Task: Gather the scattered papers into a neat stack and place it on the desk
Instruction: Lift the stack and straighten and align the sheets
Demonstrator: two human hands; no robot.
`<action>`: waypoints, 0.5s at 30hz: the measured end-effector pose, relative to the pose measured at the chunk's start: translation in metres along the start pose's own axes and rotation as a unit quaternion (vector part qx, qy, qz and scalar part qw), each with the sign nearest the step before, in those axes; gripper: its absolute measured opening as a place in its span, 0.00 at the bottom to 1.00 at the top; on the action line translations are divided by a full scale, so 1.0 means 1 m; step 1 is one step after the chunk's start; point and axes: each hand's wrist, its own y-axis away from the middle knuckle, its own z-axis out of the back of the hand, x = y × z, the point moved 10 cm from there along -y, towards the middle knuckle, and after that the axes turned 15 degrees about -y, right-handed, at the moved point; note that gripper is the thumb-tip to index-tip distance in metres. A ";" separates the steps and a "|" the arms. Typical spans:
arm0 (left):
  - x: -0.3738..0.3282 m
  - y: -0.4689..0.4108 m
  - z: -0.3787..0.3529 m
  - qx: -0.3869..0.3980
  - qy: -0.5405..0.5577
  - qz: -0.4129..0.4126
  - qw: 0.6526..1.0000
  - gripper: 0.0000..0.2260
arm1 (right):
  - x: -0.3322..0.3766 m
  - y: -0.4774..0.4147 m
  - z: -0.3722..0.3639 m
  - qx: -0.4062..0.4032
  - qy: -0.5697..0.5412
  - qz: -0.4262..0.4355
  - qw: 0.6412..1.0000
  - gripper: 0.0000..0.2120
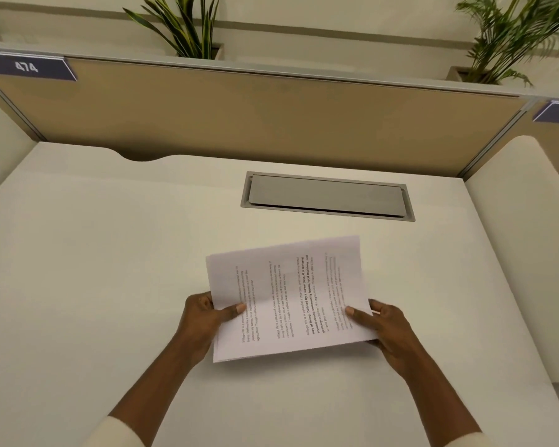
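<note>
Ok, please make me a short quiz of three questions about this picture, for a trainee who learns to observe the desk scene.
1. True or false: the stack of papers is held by both the left hand and the right hand.
2. Multiple choice: what lies on the desk beyond the papers? A) a keyboard B) a closed grey cable hatch C) a mug
3. Fill in: the number on the sign on the partition is ___.

Key: 1 true; 2 B; 3 474.
</note>
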 end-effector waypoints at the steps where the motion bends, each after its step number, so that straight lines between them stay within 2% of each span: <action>1: 0.005 0.001 0.001 -0.015 0.017 0.007 1.000 0.21 | -0.006 0.001 0.003 -0.004 -0.027 -0.010 1.000 0.27; 4: 0.021 0.008 -0.004 -0.042 0.075 0.027 0.996 0.23 | -0.025 0.007 -0.002 -0.007 -0.160 -0.032 0.987 0.20; 7: 0.029 0.017 -0.018 -0.059 0.118 0.034 0.991 0.20 | -0.041 0.018 -0.033 -0.012 -0.229 -0.034 0.973 0.24; 9: 0.035 0.022 -0.032 -0.061 0.136 0.035 0.988 0.21 | -0.047 0.023 -0.053 -0.030 -0.242 -0.011 0.970 0.27; 13: 0.041 0.029 -0.056 -0.047 0.147 0.040 0.987 0.26 | -0.043 0.027 -0.058 -0.131 -0.230 0.068 0.962 0.22; 15: 0.041 0.028 -0.058 -0.031 0.145 0.041 0.988 0.28 | -0.033 0.028 -0.056 -0.145 -0.198 0.086 0.966 0.21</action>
